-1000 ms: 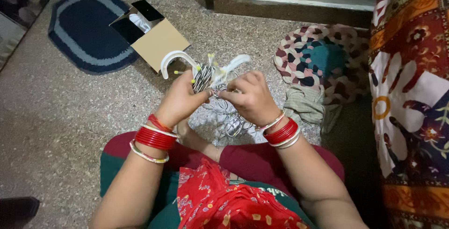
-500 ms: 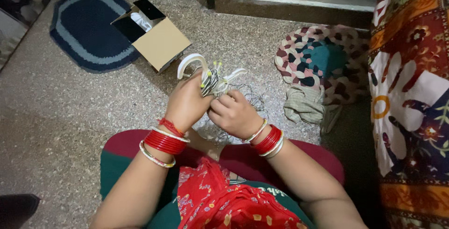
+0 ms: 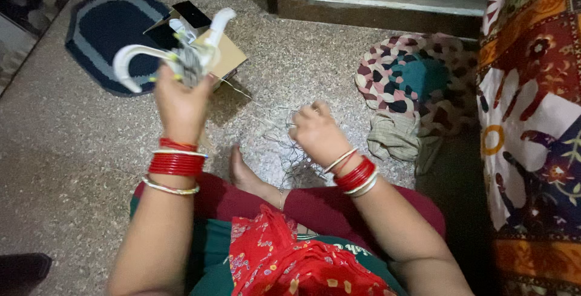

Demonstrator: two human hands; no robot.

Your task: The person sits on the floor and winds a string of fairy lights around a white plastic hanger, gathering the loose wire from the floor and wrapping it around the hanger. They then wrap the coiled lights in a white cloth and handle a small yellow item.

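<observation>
The person seems to be winding thin wire onto a white holder, so the next turn calls for taut wire. The left hand is raised, fist closed round the holder above the cardboard box; the right hand hangs low, fingers pinching the tangled wire on the floor

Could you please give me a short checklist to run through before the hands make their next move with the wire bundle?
1. Left hand grips the white hooked holder wound with wire: ok.
2. Right hand has a strand of the loose wire tangle: cannot tell, fingers hide it.
3. Wire between the hands free of knots: cannot tell.
4. Open cardboard box clear of the raised holder: not ok, right behind it.
5. Bare foot clear of the tangle: not ok, beside it.
</observation>
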